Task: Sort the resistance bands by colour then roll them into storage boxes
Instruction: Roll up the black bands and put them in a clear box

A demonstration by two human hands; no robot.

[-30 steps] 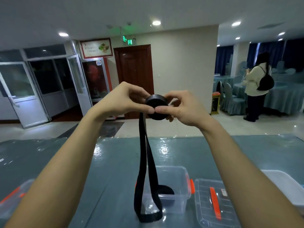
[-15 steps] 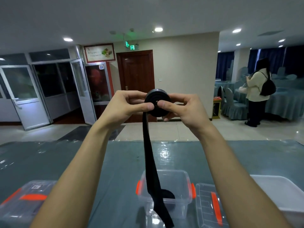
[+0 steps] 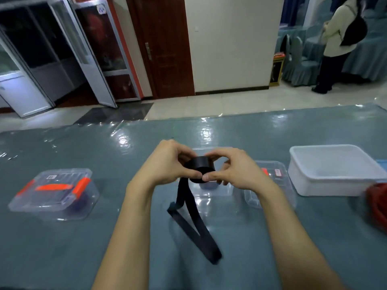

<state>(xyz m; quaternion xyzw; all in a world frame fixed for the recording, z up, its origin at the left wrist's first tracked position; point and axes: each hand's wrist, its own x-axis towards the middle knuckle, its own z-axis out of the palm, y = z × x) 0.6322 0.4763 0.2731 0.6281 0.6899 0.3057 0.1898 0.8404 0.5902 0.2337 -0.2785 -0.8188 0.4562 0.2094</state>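
A black resistance band (image 3: 200, 170) is partly wound into a tight roll. My left hand (image 3: 167, 162) and my right hand (image 3: 232, 168) pinch the roll between thumbs and fingers, just above a clear open storage box (image 3: 213, 193). The band's loose tail (image 3: 194, 227) hangs from the roll and lies folded on the teal table (image 3: 104, 237) in front of the box. Another dark roll shows dimly inside that box, mostly hidden by my hands.
A closed clear box with orange latches (image 3: 54, 193) sits at the left. A clear lid with an orange tab (image 3: 272, 181) lies right of the open box, beside a white tub (image 3: 333, 170). Red bands (image 3: 377, 206) lie at the right edge. A person (image 3: 339, 38) stands far back.
My head has tilted down, and both hands have lowered the roll from chest height to just above the open box. The hanging tail now rests on the table.
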